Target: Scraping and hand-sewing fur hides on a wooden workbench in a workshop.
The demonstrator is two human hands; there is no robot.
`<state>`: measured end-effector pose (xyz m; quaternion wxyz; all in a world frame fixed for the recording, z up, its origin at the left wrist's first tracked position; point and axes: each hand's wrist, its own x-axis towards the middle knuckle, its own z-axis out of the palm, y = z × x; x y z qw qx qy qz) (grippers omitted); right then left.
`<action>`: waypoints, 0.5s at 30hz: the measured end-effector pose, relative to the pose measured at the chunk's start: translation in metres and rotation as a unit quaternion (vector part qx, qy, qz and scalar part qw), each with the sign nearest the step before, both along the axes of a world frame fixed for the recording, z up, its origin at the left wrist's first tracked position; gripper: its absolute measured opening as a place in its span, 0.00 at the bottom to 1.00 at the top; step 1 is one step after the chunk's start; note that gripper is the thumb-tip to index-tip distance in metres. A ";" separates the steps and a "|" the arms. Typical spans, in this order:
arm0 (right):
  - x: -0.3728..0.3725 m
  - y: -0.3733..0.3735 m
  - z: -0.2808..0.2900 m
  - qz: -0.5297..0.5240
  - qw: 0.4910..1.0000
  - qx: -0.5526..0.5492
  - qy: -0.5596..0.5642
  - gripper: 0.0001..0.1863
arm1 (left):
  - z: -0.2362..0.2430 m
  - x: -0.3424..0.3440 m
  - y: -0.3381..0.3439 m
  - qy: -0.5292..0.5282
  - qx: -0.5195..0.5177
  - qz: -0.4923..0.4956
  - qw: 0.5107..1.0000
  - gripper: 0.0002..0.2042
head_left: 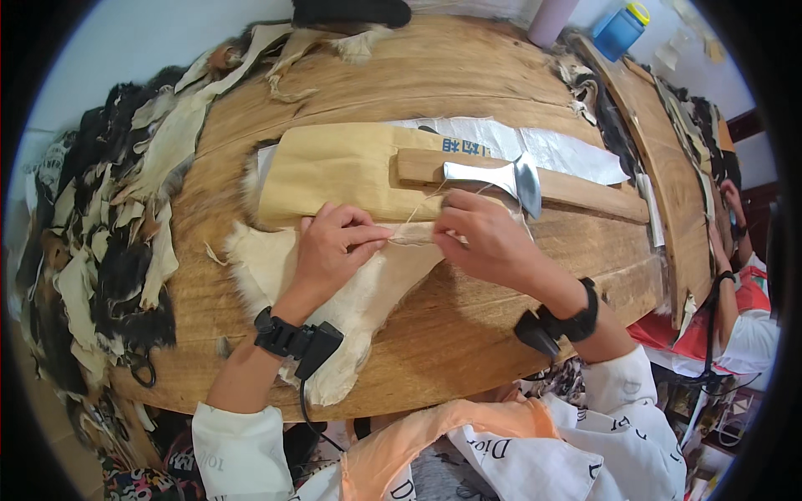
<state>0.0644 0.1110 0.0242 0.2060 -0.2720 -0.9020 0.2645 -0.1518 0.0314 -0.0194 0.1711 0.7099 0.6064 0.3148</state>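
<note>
A cream hide (342, 326) with pale fur along its edge lies skin side up in front of me. My left hand (336, 250) presses on its upper part, thumb and forefinger pinched on the edge. Close by on the right, my right hand (483, 235) is closed, its fingertips at the same edge. A thin pale thread (420, 203) loops between the two hands, running up to the right fingers; whether a needle is there is hidden. Just beyond lies a folded tan paper sheet (334, 171). Past my right hand, a silver tool with a flared end (524, 185) rests on a wooden slat (585, 194).
Fur and hide scraps (125, 250) are heaped along the left side of the wooden table (468, 75). A long plank (643, 142) runs down the right. A blue bottle with a yellow lid (620, 32) stands at the back right. Another person's arm (725, 284) shows at the far right.
</note>
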 end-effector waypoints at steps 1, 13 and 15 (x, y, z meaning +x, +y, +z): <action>0.008 -0.002 0.007 -0.003 1.000 0.007 -0.002 0.02 | -0.001 -0.001 -0.001 -0.018 -0.002 -0.006 1.000 0.09; 0.038 -0.047 0.051 0.171 0.980 -0.054 0.083 0.14 | 0.008 0.004 0.004 0.025 -0.016 -0.020 0.999 0.10; 0.037 -0.048 0.052 0.202 0.970 -0.056 0.125 0.14 | 0.006 0.003 0.003 0.015 -0.020 -0.013 1.000 0.09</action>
